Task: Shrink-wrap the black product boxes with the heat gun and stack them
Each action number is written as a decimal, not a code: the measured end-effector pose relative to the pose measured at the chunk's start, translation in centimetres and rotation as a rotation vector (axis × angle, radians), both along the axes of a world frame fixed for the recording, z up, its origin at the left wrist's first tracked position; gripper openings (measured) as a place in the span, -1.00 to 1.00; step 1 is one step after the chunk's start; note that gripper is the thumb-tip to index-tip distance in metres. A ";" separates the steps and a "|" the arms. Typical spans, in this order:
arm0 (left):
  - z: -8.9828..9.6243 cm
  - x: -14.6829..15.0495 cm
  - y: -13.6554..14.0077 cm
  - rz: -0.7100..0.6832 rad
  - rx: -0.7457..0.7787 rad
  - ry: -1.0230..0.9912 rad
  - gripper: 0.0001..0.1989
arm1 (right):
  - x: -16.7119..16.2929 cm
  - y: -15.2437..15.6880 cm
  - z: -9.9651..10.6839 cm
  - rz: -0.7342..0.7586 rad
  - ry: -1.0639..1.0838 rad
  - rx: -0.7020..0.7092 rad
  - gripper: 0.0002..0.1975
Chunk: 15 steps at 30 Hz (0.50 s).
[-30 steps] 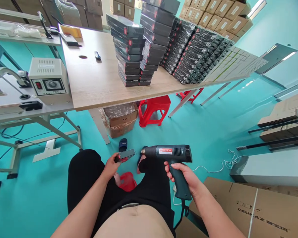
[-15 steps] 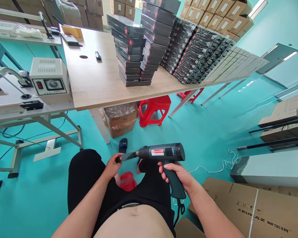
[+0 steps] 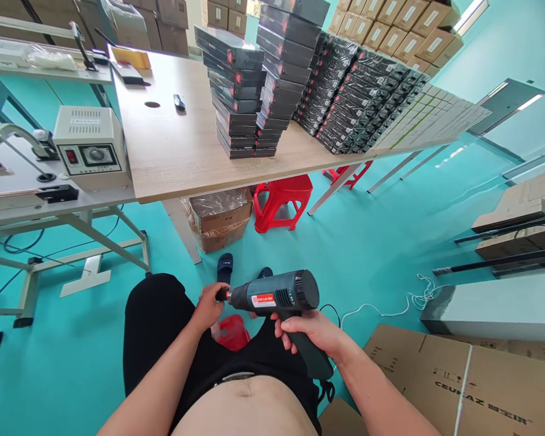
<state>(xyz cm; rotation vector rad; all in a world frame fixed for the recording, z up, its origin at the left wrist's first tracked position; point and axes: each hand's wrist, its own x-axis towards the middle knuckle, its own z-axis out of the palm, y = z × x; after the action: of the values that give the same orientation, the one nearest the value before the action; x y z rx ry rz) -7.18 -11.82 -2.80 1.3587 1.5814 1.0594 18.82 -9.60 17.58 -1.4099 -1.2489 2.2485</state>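
My right hand [image 3: 309, 335] grips the handle of a dark green heat gun [image 3: 279, 297] with a red label, held low over my lap. Its nozzle points left at a small dark box [image 3: 223, 295] pinched in my left hand [image 3: 208, 307]. The gun's body now hides most of the box; only its near end with a red mark shows. Both hands are over my black shorts, with a red stool [image 3: 233, 332] showing between my knees.
A wooden table [image 3: 172, 145] ahead carries tall stacks of dark boxes [image 3: 245, 91] and shrink-wrapped rows [image 3: 358, 97]. A grey machine [image 3: 89, 148] stands on a bench at left. Cardboard cartons [image 3: 463, 381] lie at right, another red stool [image 3: 281, 200] under the table.
My right hand swept the heat gun leftward and closer, so its nozzle moved from beside the box's far end to over the box near my left hand.
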 end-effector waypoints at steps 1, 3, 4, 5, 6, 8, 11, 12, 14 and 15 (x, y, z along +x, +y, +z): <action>0.0 0.0 0.0 -0.002 0.003 0.016 -0.54 | -0.2 -0.1 0.0 0.017 0.001 0.015 -0.68; 0.0 -0.1 0.0 -0.002 0.011 0.043 -0.53 | -0.6 -0.2 0.2 0.005 -0.022 0.064 -0.68; 0.0 -0.1 -0.1 -0.003 0.016 0.055 -0.52 | -0.7 -0.3 0.2 -0.003 -0.040 0.082 -0.69; 0.0 -0.1 -0.1 -0.006 0.020 0.066 -0.51 | -0.9 -0.3 0.3 0.003 -0.054 0.089 -0.70; -0.1 -0.1 -0.1 -0.009 0.023 0.074 -0.50 | -0.9 -0.3 0.4 0.021 -0.058 0.086 -0.72; -0.2 -0.2 -0.1 -0.022 0.028 0.082 -0.50 | -1.1 -0.3 0.5 0.065 -0.034 0.080 -0.73; -0.4 -0.1 -0.1 -0.030 0.027 0.089 -0.49 | -1.3 -0.4 0.6 0.042 -0.034 0.112 -0.74; -0.4 -0.1 -0.1 -0.028 0.025 0.091 -0.49 | -1.4 -0.4 0.6 0.031 -0.052 0.119 -0.75; -0.6 -0.1 -0.1 -0.020 0.019 0.090 -0.50 | -1.6 -0.6 0.5 0.043 -0.074 0.114 -0.75; -0.8 -0.1 -0.1 -0.020 0.014 0.085 -0.50 | -1.8 -0.6 0.4 0.059 -0.063 0.105 -0.75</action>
<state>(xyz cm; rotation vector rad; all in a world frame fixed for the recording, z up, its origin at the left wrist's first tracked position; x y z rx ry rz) -7.32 -11.89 -3.56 1.4433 1.6215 1.0149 17.03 -10.20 18.01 -1.4342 -1.4240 2.1563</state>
